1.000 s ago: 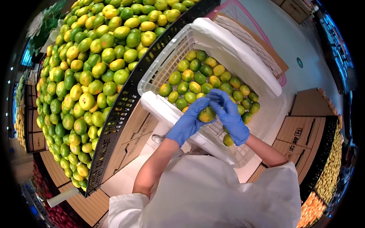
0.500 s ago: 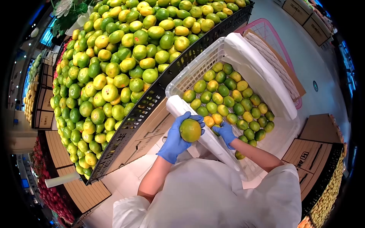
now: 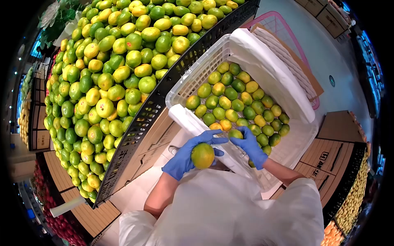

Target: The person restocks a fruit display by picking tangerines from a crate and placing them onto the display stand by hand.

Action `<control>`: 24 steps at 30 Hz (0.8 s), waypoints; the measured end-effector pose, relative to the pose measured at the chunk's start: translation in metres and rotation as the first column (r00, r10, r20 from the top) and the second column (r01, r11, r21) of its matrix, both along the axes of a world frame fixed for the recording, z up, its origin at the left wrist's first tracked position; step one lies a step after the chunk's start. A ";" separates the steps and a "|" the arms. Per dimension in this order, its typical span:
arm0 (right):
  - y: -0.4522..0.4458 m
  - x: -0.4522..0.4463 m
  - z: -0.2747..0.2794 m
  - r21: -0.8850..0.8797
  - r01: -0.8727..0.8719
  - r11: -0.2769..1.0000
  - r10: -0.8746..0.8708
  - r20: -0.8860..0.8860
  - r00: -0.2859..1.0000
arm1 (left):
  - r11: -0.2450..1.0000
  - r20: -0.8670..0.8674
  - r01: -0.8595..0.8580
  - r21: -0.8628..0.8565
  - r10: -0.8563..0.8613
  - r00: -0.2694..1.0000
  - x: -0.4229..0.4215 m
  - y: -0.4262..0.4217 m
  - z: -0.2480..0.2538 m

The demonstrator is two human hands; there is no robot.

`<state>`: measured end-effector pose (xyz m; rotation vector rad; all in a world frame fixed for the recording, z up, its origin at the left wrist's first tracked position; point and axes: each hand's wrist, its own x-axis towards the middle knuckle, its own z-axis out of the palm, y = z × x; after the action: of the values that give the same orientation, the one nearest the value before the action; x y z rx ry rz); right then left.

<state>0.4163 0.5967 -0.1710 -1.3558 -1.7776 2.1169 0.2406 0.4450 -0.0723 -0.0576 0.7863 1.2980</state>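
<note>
My left hand [image 3: 186, 153], in a blue glove, holds a large green-and-orange mandarin [image 3: 202, 156] in its palm, thumb and fingers reaching past the fruit. My right hand [image 3: 251, 148], gloved in blue too, grips a smaller green mandarin [image 3: 235, 134] at its fingertips, over the near side of the crate. The two hands are close together but apart. Below them a white plastic crate [image 3: 200, 67] contains a layer of green and yellow mandarins [image 3: 247, 98]. White lining [image 3: 269, 67] folds over its far side, and more of it hangs over the near edge.
A sloping display heaped with mandarins [image 3: 111, 82] stands on the left, bordered by a black slatted rail [image 3: 141, 119]. Behind the crate is a pink basket [image 3: 283, 20]. Wood-fronted stands [image 3: 328, 170] with fruit are at the right.
My right hand has risen out of the crate toward my left hand with a mandarin in its fingers. The left fingers have spread around their mandarin. The view has shifted slightly.
</note>
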 end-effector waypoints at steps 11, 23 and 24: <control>0.030 -0.018 0.062 0.613 0.009 0.790 0.234 -0.315 0.920 | 0.998 -0.007 -0.022 0.062 0.022 1.000 0.013 0.012 0.025; 0.031 -0.048 -0.117 0.800 -0.555 -0.226 0.515 0.582 0.629 | 0.943 -0.021 -0.324 -0.075 0.323 0.946 0.009 -0.036 0.023; 0.033 -0.051 -0.120 0.807 -0.536 -0.247 0.527 0.577 0.624 | 0.944 -0.009 -0.328 -0.046 0.328 0.945 0.007 -0.041 0.021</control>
<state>0.3652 0.6302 -0.2908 -0.0049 -3.1174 0.1641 0.2471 0.4040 -0.0514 -0.2344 0.8316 1.5942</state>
